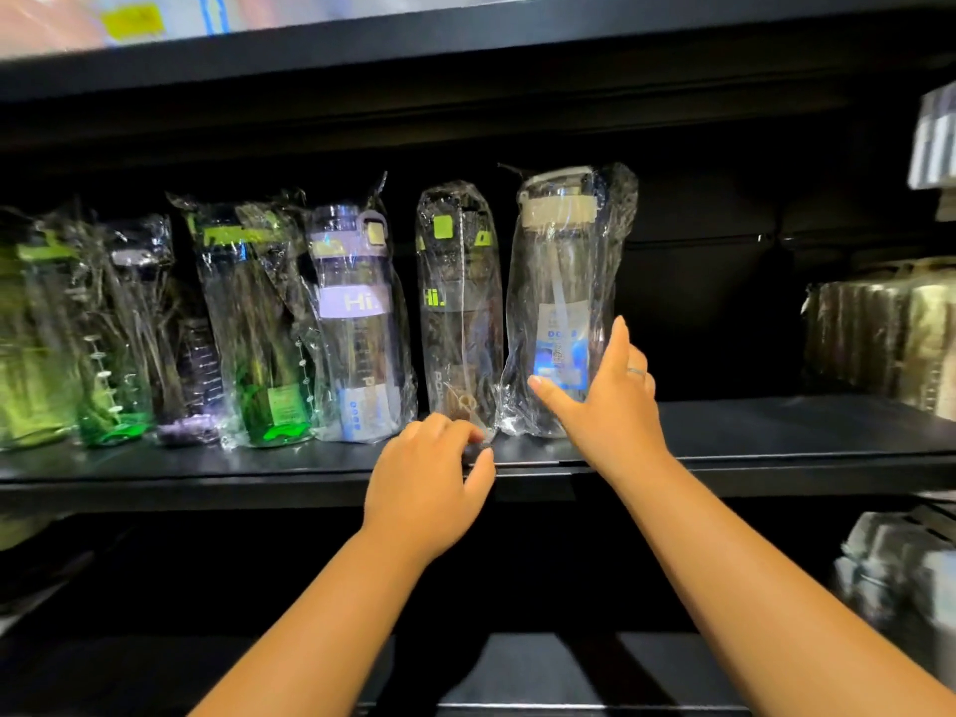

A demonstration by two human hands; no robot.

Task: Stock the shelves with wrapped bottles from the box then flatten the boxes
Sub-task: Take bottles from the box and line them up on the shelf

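Nearest, a lower shelf lies dark beneath two bare forearms that reach up to the black middle shelf. The left hand sits at that shelf's front edge with its fingers curled down. Its fingertips are at the bottom of the plastic wrap on the dark bottle, but whether they pinch the wrap cannot be told. The right hand, with a ring on one finger, is spread wide. Its thumb lies across the front of the clear bottle with a white lid and its index finger points straight up along the bottle's right side, touching rather than clamping. That bottle stands upright near the front edge, the rightmost of the row and just beside the dark one. Further left stand a lilac bottle and a green-lidded bottle, making four wrapped bottles clearly seen. More green and purple ones beyond them are too blurred to count. At the shelf's right end sit wrapped golden packs, well apart from the bottles. An upper shelf runs overhead.
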